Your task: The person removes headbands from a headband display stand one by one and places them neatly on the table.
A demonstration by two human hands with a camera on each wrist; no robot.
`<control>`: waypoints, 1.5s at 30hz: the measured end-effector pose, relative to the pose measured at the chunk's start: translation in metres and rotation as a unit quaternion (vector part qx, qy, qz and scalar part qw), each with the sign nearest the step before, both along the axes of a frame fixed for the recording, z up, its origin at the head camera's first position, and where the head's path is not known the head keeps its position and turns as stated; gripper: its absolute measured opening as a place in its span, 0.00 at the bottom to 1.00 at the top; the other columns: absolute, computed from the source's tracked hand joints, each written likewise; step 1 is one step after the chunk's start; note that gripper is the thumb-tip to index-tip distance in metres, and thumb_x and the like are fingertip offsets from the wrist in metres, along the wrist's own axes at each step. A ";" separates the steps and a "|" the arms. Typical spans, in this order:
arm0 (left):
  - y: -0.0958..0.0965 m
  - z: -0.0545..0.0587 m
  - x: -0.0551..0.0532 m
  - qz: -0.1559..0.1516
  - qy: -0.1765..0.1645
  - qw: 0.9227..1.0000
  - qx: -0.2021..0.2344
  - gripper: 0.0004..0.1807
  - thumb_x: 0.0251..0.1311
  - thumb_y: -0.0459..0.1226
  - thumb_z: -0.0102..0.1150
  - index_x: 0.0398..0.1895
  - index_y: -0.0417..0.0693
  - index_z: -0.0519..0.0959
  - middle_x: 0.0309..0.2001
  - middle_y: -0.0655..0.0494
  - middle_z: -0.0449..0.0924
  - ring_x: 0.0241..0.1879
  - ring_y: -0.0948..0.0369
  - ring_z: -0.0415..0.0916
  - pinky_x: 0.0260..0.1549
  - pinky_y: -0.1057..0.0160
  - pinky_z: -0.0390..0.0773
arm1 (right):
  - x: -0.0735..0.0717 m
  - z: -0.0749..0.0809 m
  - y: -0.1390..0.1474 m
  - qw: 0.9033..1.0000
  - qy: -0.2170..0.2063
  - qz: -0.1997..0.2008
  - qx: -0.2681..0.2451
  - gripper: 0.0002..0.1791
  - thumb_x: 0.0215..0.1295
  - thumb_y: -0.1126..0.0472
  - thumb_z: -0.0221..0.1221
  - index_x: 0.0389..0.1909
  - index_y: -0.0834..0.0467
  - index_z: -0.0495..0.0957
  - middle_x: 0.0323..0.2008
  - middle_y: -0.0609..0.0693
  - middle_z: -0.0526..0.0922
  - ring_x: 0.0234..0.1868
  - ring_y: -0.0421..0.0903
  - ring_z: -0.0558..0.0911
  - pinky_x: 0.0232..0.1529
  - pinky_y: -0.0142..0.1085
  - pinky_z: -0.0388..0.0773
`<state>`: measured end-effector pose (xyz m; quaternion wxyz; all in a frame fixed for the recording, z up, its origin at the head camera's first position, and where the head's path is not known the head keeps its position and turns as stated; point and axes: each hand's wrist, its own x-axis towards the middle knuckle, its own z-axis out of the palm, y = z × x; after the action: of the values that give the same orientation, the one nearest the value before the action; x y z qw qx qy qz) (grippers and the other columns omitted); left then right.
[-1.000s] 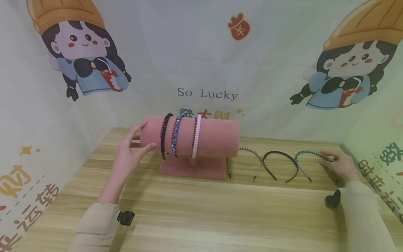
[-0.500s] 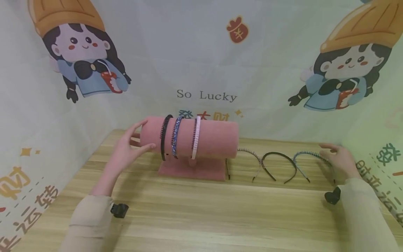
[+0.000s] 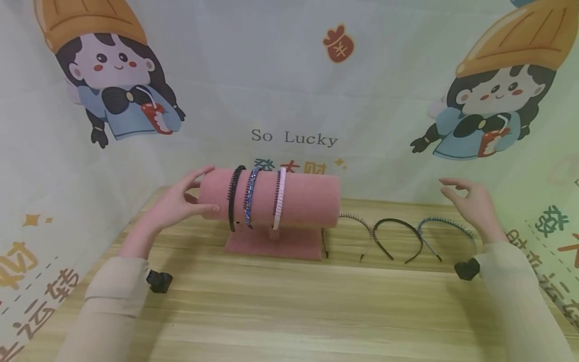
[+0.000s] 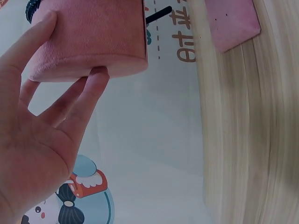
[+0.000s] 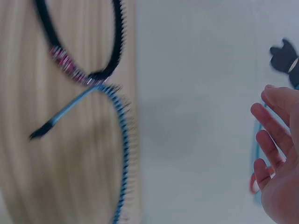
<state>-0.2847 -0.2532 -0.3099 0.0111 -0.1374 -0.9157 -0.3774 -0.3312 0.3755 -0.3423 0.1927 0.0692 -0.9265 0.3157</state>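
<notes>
The surface is a wood-grain table (image 3: pixel 289 311); clock directions are read from its centre, with 12 o'clock farthest from the person.

Toward 2 o'clock, three headbands stand in a row: a toothed headband (image 3: pixel 359 218), partly hidden by the stand, then a plain black headband (image 3: pixel 398 219) and a light-blue headband (image 3: pixel 445 220). Their arches point to 12 o'clock, tips to 6; the spacing probably keeps each one easy to pick up.

The right hand (image 3: pixel 472 203) is raised beyond the light-blue headband, between 2 and 3 o'clock. Its fingers are loosely bent and hold nothing.

At 12 o'clock, the pink base (image 3: pixel 300 250) carries the pink roll (image 3: pixel 312 201), whose long axis runs 9 to 3 o'clock, nearly level. A dark headband (image 3: pixel 232 201), a glitter-blue headband (image 3: pixel 249 201) and a pale headband (image 3: pixel 279 201) straddle it crosswise, teeth toward 9 o'clock.

At 10 o'clock, the left hand (image 3: pixel 174 203) grips the roll's end, fingers spread, thumb in front, presumably to steady it.

A printed cloth (image 3: pixel 217 100) hangs behind.
</notes>
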 end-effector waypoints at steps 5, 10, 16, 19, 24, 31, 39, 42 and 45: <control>-0.004 0.006 -0.003 -0.004 -0.007 0.999 -0.038 0.51 0.54 0.58 0.68 0.77 0.81 0.47 0.72 0.43 0.63 0.53 0.47 0.80 0.50 0.46 0.78 | 0.000 0.021 -0.026 1.000 0.026 0.015 0.005 0.23 0.74 0.49 0.53 0.62 0.57 0.77 0.63 0.65 0.76 0.59 0.61 0.72 0.47 0.49 0.68; -0.005 0.008 -0.005 -0.012 -0.016 0.998 -0.057 0.52 0.53 0.59 0.69 0.76 0.82 0.47 0.71 0.44 0.63 0.52 0.49 0.80 0.48 0.47 0.78 | 0.002 0.043 -0.055 0.998 0.056 0.040 -0.003 0.22 0.73 0.50 0.55 0.60 0.57 0.79 0.61 0.65 0.77 0.59 0.63 0.72 0.58 0.58 0.64; -0.004 0.009 -0.007 -0.023 -0.030 0.998 -0.053 0.51 0.53 0.56 0.70 0.76 0.82 0.48 0.72 0.45 0.62 0.50 0.53 0.81 0.48 0.48 0.77 | 0.009 0.062 -0.083 0.997 0.063 0.047 -0.013 0.23 0.72 0.48 0.55 0.61 0.55 0.78 0.63 0.61 0.76 0.59 0.59 0.68 0.50 0.49 0.61; -0.003 0.010 -0.008 -0.023 -0.034 0.998 -0.047 0.51 0.53 0.55 0.70 0.76 0.82 0.49 0.72 0.45 0.62 0.51 0.53 0.81 0.50 0.47 0.76 | 0.011 0.069 -0.094 0.996 0.070 0.047 -0.013 0.23 0.72 0.47 0.55 0.62 0.52 0.78 0.63 0.58 0.77 0.59 0.56 0.68 0.52 0.49 0.62; -0.003 0.010 -0.006 -0.023 -0.034 0.998 -0.040 0.51 0.54 0.53 0.71 0.76 0.80 0.50 0.71 0.44 0.62 0.50 0.51 0.81 0.50 0.46 0.76 | 0.017 0.077 -0.112 0.994 0.082 0.063 -0.029 0.21 0.71 0.48 0.57 0.61 0.50 0.79 0.60 0.56 0.79 0.57 0.52 0.69 0.56 0.52 0.63; -0.004 0.011 -0.005 -0.022 -0.030 0.999 -0.037 0.51 0.54 0.53 0.71 0.76 0.78 0.50 0.70 0.42 0.64 0.50 0.50 0.81 0.51 0.46 0.77 | 0.025 0.087 -0.139 0.991 0.088 0.084 -0.051 0.22 0.70 0.47 0.58 0.62 0.48 0.78 0.60 0.53 0.80 0.58 0.52 0.69 0.59 0.52 0.62; -0.005 0.012 -0.004 -0.026 -0.028 0.998 -0.039 0.51 0.53 0.53 0.71 0.76 0.78 0.50 0.69 0.41 0.67 0.50 0.51 0.82 0.51 0.45 0.77 | 0.032 0.094 -0.171 0.990 0.084 0.092 -0.060 0.22 0.68 0.49 0.60 0.62 0.46 0.78 0.59 0.50 0.81 0.60 0.49 0.71 0.63 0.52 0.63; -0.005 0.012 -0.004 -0.026 -0.028 0.999 -0.038 0.50 0.54 0.53 0.71 0.76 0.77 0.51 0.68 0.41 0.68 0.49 0.51 0.82 0.52 0.45 0.77 | 0.032 0.094 -0.182 0.989 0.089 0.103 -0.064 0.22 0.68 0.51 0.61 0.62 0.47 0.78 0.58 0.50 0.81 0.59 0.48 0.71 0.62 0.51 0.64; -0.005 0.012 -0.004 -0.027 -0.028 0.999 -0.034 0.50 0.54 0.52 0.71 0.76 0.77 0.51 0.67 0.41 0.69 0.50 0.50 0.82 0.52 0.45 0.77 | 0.031 0.092 -0.192 0.986 0.098 0.117 -0.065 0.22 0.67 0.52 0.62 0.62 0.48 0.77 0.58 0.50 0.82 0.58 0.49 0.71 0.60 0.50 0.64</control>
<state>-0.2887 -0.2585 -0.2977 -0.0294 -0.1515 -0.9241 -0.3497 -0.3003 0.1835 -0.2503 0.2484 0.1949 -0.8662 0.3873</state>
